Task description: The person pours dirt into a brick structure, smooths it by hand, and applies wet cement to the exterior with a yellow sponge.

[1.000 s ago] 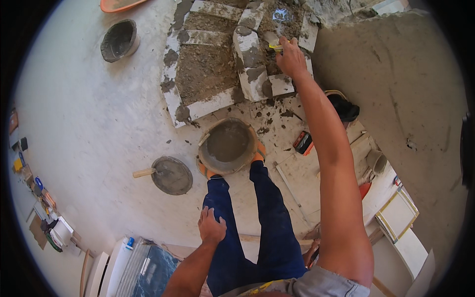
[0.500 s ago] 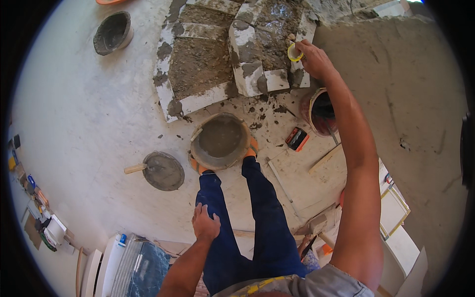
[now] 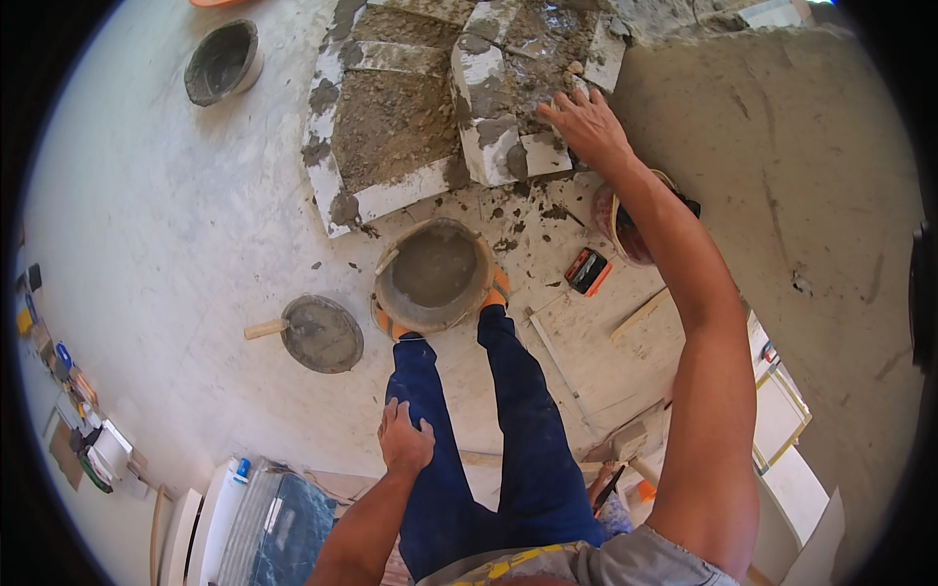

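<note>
My right hand (image 3: 589, 130) reaches over the right-hand strip of wet rubble (image 3: 535, 86) between white blocks. Its fingers are bent, back of the hand up. A pale edge by the fingertips seems to be the small yellow-rimmed cup, mostly hidden behind the hand. My left hand (image 3: 406, 437) lies by my left thigh, fingers apart and holding nothing. Between my feet stands a round tub (image 3: 385, 290) of grey, watery mix. To its left a shallow round pan (image 3: 330, 337) of mortar lies with a wooden-handled tool (image 3: 264, 330) in it.
A mortar-caked bucket (image 3: 252, 73) stands far left. Close under my right forearm is a reddish bucket (image 3: 606, 210), with a red-and-black battery-like block (image 3: 587, 272) nearby. White-block edging (image 3: 410, 190) encloses more rubble. A metal strip (image 3: 557, 361) and wooden strip (image 3: 640, 313) lie at the right.
My right hand has moved left and slightly nearer, turning its back upward. The yellow-rimmed cup, plainly seen before, is now mostly hidden. My left hand has stayed in place.
</note>
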A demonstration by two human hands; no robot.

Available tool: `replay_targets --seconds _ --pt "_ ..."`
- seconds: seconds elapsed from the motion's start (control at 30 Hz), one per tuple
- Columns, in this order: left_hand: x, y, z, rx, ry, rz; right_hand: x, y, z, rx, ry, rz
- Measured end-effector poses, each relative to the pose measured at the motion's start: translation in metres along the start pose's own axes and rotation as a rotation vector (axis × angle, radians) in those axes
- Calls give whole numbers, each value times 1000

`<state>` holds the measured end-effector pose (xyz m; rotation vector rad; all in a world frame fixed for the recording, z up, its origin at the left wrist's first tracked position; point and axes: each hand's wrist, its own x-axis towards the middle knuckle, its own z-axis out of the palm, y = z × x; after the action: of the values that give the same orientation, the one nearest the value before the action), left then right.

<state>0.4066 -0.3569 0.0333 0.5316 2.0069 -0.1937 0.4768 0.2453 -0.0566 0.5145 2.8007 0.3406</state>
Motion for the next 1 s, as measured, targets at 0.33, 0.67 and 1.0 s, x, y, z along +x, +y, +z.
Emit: replay_targets --seconds 0.33,0.67,1.0 --pt "-7 -6 5 -24 -7 -31 -42 -158 -68 675 -124 177" --pt "-8 -11 15 -13 19 3 -69 -410 95 579 -355 130" --pt "-10 -17 12 -100 -35 -50 -84 -424 152 761 -360 162"
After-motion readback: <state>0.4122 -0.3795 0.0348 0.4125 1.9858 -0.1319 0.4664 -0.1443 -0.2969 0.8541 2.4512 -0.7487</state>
